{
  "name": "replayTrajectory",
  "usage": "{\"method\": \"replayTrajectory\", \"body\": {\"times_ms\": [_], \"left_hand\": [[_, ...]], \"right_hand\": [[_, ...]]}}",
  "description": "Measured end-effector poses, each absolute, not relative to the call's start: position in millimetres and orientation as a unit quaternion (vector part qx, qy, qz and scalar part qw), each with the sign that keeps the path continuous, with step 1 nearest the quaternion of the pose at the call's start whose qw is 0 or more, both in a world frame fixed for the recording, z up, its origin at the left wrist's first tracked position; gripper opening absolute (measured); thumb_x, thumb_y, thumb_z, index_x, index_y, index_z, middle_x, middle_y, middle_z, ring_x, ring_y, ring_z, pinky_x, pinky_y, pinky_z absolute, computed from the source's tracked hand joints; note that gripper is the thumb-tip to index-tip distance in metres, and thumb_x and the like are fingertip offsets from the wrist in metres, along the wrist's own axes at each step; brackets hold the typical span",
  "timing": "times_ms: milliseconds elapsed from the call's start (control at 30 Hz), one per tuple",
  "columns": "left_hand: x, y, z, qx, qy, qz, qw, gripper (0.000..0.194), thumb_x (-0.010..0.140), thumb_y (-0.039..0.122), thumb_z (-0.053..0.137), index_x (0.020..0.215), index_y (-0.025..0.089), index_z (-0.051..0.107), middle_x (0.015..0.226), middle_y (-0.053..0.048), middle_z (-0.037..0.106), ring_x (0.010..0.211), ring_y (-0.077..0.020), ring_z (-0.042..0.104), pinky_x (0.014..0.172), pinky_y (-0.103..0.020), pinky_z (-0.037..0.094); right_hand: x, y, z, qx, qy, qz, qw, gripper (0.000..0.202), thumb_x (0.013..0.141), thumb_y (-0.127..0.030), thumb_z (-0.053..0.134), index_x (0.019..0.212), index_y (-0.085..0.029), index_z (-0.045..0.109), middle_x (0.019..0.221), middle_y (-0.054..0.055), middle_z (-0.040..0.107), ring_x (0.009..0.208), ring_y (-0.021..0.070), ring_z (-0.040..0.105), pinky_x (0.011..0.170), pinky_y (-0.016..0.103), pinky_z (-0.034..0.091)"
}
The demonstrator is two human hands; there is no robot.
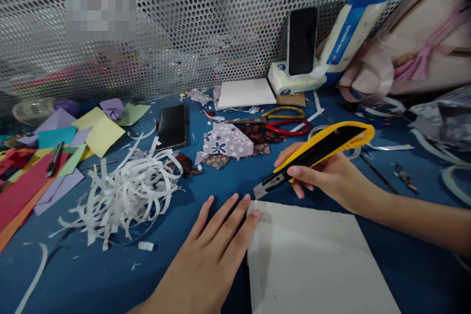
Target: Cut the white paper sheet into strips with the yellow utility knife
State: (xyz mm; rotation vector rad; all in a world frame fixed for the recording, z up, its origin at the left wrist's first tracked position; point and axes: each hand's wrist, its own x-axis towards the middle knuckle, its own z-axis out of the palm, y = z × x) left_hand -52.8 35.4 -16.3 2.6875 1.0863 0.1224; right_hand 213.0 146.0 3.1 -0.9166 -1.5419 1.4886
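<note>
While the left hand (206,260) lies palm down with its fingers a little spread, the fingertips at the far left corner of the board (312,260), the right hand (336,181) pinches the cutter (327,142) between thumb and fingers. The board lies flat on the table (217,179), to the right of the left hand. From where I stand, the blade (262,189) is just beside this corner; whether it touches, I cannot tell. In my opinion, the left fingertips are too near the blade. It seems safer to press the board farther inside, and to make light, even strokes.
</note>
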Motion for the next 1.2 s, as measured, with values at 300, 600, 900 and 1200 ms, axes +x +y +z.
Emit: {"method": "replayTrajectory", "body": {"times_ms": [300,600,900,1200], "left_hand": [[-53.4,35.5,-15.3,0.919,0.368,0.034,0.141,0.137,0.073,0.066,0.079,0.164,0.021,-0.013,0.170,-0.015,0.018,0.156,-0.0401,0.021,0.125,-0.065,0.007],[-53.4,35.5,-15.2,0.921,0.365,0.042,0.128,0.137,0.073,0.073,0.077,0.165,0.021,-0.010,0.169,-0.015,0.020,0.154,-0.0414,0.026,0.125,-0.066,0.013],[-54.0,35.4,-15.0,0.917,0.372,0.032,0.138,0.132,0.075,0.077,0.073,0.165,0.023,-0.008,0.169,-0.015,0.020,0.154,-0.0412,0.025,0.126,-0.065,0.009],[-53.3,34.3,-16.8,0.918,0.368,0.036,0.143,0.143,0.068,0.072,0.082,0.165,0.022,-0.009,0.170,-0.015,0.015,0.156,-0.0413,0.021,0.125,-0.067,0.007]], "right_hand": [[211.4,144.8,6.4,-0.368,-0.613,0.583,0.385,0.023,0.079,-0.035,0.084,0.083,-0.019,0.067,0.055,-0.005,0.061,0.041,0.0093,0.058,0.037,0.020,0.037],[211.2,145.1,4.0,-0.367,-0.616,0.584,0.380,0.020,0.081,-0.033,0.082,0.088,-0.018,0.071,0.056,-0.005,0.059,0.042,0.0090,0.058,0.037,0.019,0.035],[212.2,145.3,3.2,-0.393,-0.597,0.593,0.370,0.026,0.079,-0.036,0.083,0.091,-0.017,0.071,0.057,-0.005,0.059,0.042,0.0100,0.059,0.038,0.019,0.035],[211.5,145.4,4.7,-0.380,-0.602,0.596,0.372,0.023,0.081,-0.035,0.082,0.090,-0.017,0.071,0.054,-0.005,0.059,0.042,0.0099,0.059,0.039,0.019,0.036]]}}
